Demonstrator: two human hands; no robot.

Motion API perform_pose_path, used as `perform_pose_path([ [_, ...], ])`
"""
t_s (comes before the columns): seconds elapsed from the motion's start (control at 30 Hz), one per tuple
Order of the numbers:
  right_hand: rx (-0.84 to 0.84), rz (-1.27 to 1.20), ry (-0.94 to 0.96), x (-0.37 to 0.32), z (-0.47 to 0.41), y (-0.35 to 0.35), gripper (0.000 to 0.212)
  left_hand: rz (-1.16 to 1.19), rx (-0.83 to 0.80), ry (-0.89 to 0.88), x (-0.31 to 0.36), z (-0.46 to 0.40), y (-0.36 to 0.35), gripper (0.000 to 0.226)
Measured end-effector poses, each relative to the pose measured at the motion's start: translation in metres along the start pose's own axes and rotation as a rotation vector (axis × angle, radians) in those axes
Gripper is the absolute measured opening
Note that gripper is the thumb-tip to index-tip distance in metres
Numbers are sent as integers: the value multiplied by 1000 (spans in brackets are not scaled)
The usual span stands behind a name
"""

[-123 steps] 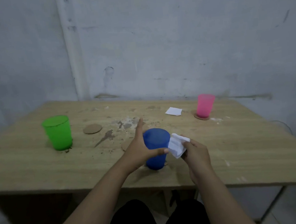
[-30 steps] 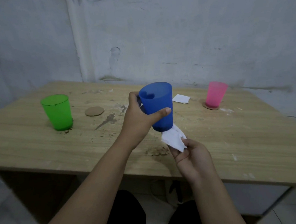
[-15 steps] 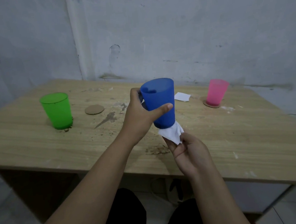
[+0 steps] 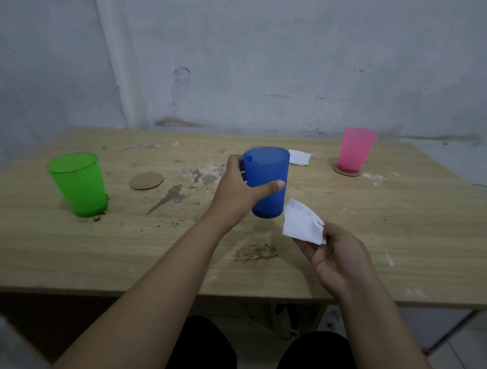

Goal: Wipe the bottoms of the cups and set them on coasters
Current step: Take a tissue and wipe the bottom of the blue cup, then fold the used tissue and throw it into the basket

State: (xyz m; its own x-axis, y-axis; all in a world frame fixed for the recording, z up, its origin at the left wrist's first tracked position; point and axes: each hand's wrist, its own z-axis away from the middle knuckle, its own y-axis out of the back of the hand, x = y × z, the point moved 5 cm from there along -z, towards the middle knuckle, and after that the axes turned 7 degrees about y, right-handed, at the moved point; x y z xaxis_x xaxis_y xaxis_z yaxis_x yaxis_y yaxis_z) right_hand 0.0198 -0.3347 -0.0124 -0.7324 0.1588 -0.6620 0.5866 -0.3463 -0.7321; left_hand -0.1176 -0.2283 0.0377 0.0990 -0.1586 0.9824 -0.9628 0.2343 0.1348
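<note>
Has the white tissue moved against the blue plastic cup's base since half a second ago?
Yes. The white tissue has come off the blue plastic cup, now lower right of its base.

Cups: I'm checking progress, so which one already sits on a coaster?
The pink cup, far right, stands on a round coaster. The green cup stands on the bare table, and the blue cup is held in the left hand.

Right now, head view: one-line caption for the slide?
Left hand holds blue cup above table; right hand pinches white tissue beside its base.
</note>
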Motion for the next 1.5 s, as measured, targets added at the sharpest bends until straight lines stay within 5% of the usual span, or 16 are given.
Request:
perform_pose_path([
  [0.37, 51, 75, -9, 4, -17, 7, 32, -105, -38, 62, -40, -27, -6, 79],
  [0.6, -99, 94, -40, 8, -16, -6, 46, -108, -77, 34, -44, -23, -7, 85],
  [0.83, -53, 292, 38, 3, -12, -4, 19, -161, -81, 98, -41, -6, -1, 106],
  [1.07, -116, 324, 63, 4, 3, -11, 21, -53, 333, -32, -13, 46, 39, 26],
  [1.2, -198, 363, 65, 14, 11, -23, 25, -26, 131, 66, -11, 67, 26, 7],
  [1.3, -243, 397, 58, 21, 19, -32, 27, 55, -43, 174, -17, 75, 15, 23],
  [1.5, -266, 373, 4, 23, 28, -37, 30, 176, -63, 229, -19, 81, 21, 14],
])
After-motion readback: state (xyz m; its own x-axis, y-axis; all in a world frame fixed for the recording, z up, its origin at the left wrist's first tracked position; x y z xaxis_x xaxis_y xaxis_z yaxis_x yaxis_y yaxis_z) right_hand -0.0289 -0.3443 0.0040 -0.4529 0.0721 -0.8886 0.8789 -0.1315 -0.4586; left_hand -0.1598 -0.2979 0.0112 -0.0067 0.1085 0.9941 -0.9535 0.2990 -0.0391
